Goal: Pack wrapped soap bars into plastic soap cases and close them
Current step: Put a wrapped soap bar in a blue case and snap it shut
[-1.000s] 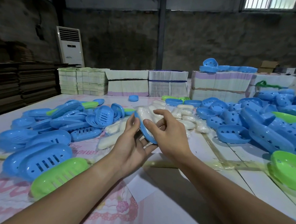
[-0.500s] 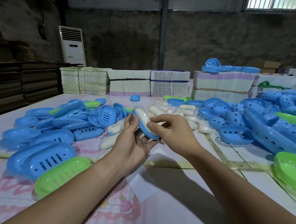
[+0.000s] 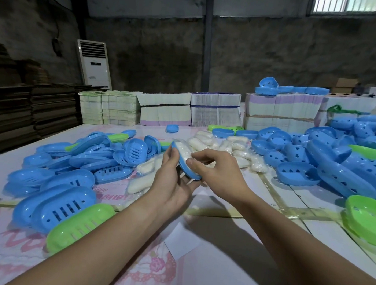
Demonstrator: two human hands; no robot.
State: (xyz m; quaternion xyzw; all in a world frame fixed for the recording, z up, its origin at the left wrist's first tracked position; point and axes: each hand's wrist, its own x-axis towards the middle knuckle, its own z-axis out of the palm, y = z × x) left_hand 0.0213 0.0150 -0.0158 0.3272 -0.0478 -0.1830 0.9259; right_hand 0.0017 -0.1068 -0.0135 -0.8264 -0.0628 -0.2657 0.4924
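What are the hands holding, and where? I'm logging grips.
Both hold a blue case half with soap in it: left hand underneath, right hand pinching its near rim.

Dim concrete wall point(image 3: 275, 59), barred window point(image 3: 345, 5)

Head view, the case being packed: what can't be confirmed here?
- Underside of the blue case: hidden by the left hand.
- How deep the wrapped soap sits: the case rim and right hand cover it.
- Print on the paper stacks: too small.
- Green case, right: cut off by the frame edge.
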